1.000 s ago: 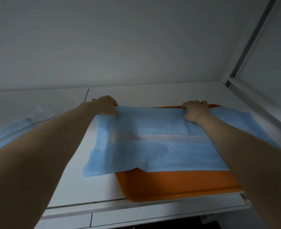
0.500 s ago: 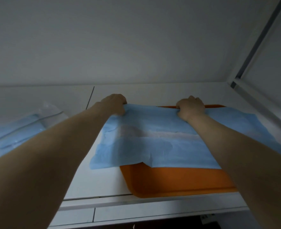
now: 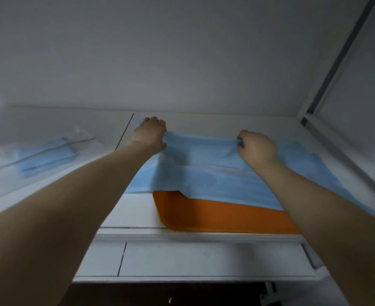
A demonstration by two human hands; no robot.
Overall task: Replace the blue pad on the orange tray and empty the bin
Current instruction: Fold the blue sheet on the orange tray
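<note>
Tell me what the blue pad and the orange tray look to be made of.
The blue pad seems thin matte paper or non-woven sheet: it creases and bunches where the left hand and right hand grip its far edge. The orange tray is probably moulded plastic: smooth, faint sheen, rounded corner, raised rim.

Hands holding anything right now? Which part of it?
Both grip the blue pad by its far edge: left hand near the far-left corner, right hand farther along that edge. The pad lies over the orange tray.
</note>
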